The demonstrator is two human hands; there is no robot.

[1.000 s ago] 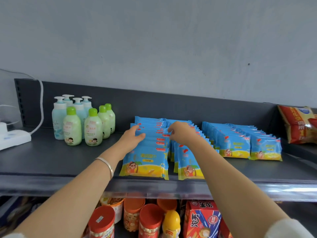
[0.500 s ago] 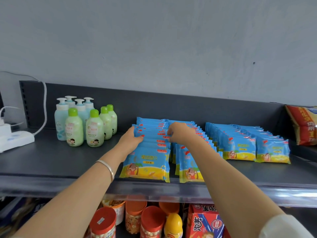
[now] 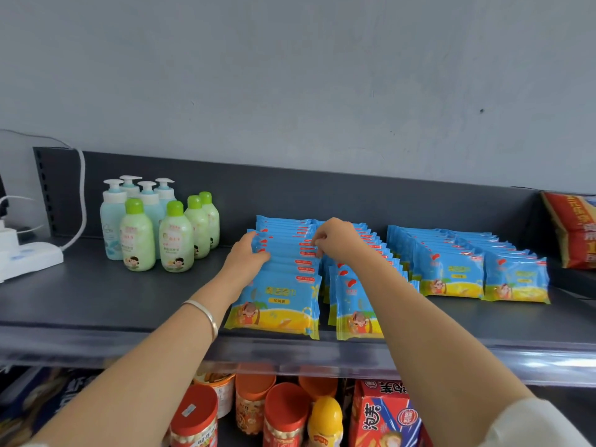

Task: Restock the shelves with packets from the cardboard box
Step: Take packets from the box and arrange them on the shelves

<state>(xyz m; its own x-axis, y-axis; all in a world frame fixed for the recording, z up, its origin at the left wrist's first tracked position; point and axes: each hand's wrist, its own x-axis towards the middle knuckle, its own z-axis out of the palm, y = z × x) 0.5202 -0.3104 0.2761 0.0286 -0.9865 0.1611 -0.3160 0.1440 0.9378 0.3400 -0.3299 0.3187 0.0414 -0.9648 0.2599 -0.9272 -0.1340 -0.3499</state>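
Blue and yellow packets stand in rows on the dark shelf point(image 3: 96, 295). The left row point(image 3: 277, 304) runs back from the shelf's front edge. My left hand point(image 3: 246, 258) lies against the left side of that row, fingers on the packets' top edges. My right hand point(image 3: 335, 238) has its fingers curled over the top right edges of packets in the same row. A second row point(image 3: 353, 314) stands right beside it, partly hidden by my right forearm. Two more rows point(image 3: 483, 272) stand further right. The cardboard box is out of view.
Green and pale blue bottles point(image 3: 154, 227) stand at the back left. A white power strip point(image 3: 25, 258) with cables lies at the far left. A red snack bag point(image 3: 574, 233) leans at the far right. Jars point(image 3: 193, 417) and a red carton point(image 3: 383, 414) fill the shelf below.
Both hands stay on the left row of packets with only small shifts along it. The camera has moved a little.
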